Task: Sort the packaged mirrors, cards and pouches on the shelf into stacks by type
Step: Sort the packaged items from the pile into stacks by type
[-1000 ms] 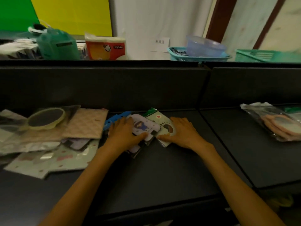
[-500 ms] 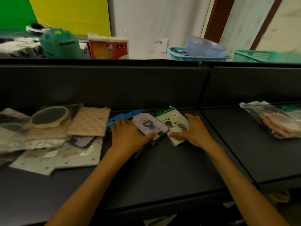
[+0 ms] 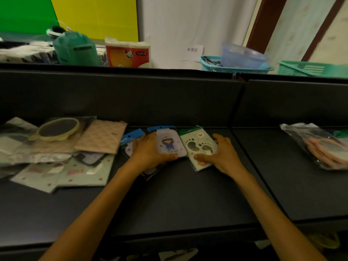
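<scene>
On the dark shelf (image 3: 178, 200) my left hand (image 3: 148, 153) grips a lilac packaged card with a cartoon girl (image 3: 170, 144), thumb along its near edge. It lies on more blue-topped packages (image 3: 131, 136). Beside it my right hand (image 3: 224, 157) holds a pale green footprint package (image 3: 199, 146) from its right side, thumb under its near edge. To the left lies a mixed pile: a yellow-rimmed oval mirror in a bag (image 3: 58, 128), a quilted pink pouch (image 3: 101, 138) and green cards (image 3: 75, 172).
Bagged pink-rimmed mirrors (image 3: 323, 147) lie on the neighbouring shelf section at the right. A black back wall (image 3: 131, 98) rises behind the items. Beyond it stand a teal container (image 3: 75, 48), tissue packs (image 3: 128, 53) and baskets (image 3: 235, 65).
Both hands slid the girl card and the footprint package right and turned them straighter, now side by side. The view shifted a little.
</scene>
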A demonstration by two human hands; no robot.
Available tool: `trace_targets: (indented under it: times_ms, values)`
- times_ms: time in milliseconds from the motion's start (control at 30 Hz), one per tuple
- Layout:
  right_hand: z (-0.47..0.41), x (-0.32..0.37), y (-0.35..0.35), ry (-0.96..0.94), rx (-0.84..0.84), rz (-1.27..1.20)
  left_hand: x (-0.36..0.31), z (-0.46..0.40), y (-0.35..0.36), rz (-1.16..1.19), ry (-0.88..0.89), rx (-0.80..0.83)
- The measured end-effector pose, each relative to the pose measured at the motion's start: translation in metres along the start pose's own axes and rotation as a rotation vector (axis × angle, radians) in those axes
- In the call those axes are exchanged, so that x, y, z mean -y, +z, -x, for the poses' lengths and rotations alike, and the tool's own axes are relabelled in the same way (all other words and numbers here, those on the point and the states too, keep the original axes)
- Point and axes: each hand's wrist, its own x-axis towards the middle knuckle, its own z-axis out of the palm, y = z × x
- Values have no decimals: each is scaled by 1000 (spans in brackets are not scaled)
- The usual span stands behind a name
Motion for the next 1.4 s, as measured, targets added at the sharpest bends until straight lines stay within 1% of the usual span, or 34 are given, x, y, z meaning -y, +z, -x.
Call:
trace_targets:
  times_ms: [100,267,433,533,667,833,933,1000,1100,1300,1400]
  values:
    - [1,-1,-1,-13,4,-7,-2,1,-4,58,-19,1]
    - [4,-2,-1,-28,-1,-13,-10,4,8,48,-23,-85]
    - [4,-5,-5,12,8,-65,-16,7,2,233,-12,-101]
    - [5,-5,-15,81,18,-151,-18,10,-1,310,6,-121]
    - [8,-9,-24,93,70,-337,-12,9,-1,399,-13,-154]
    - [22,-14,-27,88,28,-513,-2,13,-5,687,-46,-97]
    - [36,-12,-33,74,-30,-615,-3,17,-9,856,-23,-57]
    - [46,-16,-38,64,-80,-634,-7,22,-9,941,-3,-27]
    - [62,-26,-47,77,-168,-658,-18,29,-4,1130,-42,22]
    - [96,-56,-75,131,-310,-672,-48,44,20,1078,72,98]
    - [113,-78,-98,151,-388,-660,-76,52,40,1056,87,166]
